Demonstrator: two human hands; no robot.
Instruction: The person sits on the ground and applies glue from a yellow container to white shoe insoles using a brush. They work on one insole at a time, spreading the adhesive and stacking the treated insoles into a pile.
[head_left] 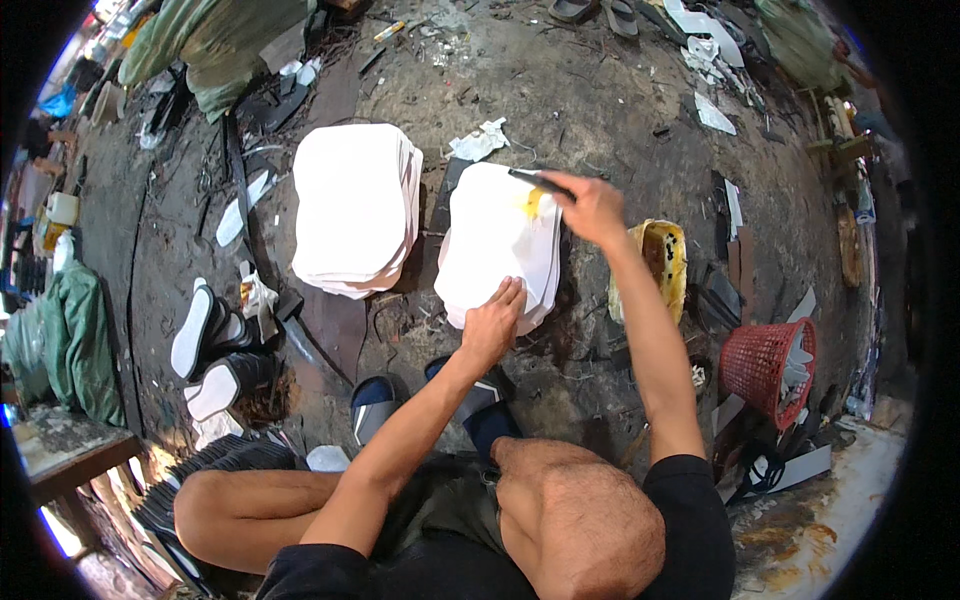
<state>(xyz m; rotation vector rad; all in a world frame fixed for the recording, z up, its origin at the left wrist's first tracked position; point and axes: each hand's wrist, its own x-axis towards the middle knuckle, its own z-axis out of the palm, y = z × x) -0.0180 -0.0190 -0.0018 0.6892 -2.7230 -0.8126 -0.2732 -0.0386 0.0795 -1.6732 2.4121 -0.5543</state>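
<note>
My right hand point(594, 207) grips a dark-handled brush point(535, 181) whose tip lies on a yellow glue smear point(533, 202) on the top sheet of a stack of white cut sheets point(490, 240). My left hand point(492, 322) presses flat, fingers spread, on the near edge of that same stack. A second, taller stack of white sheets point(356, 205) lies to the left on the dirty floor.
A yellow-stained glue tin point(660, 260) stands right of my right arm. A red plastic basket point(768, 362) sits further right. Shoes point(215, 345) lie at the left and sandals point(430, 400) under my knees. Scraps litter the dark floor point(580, 90).
</note>
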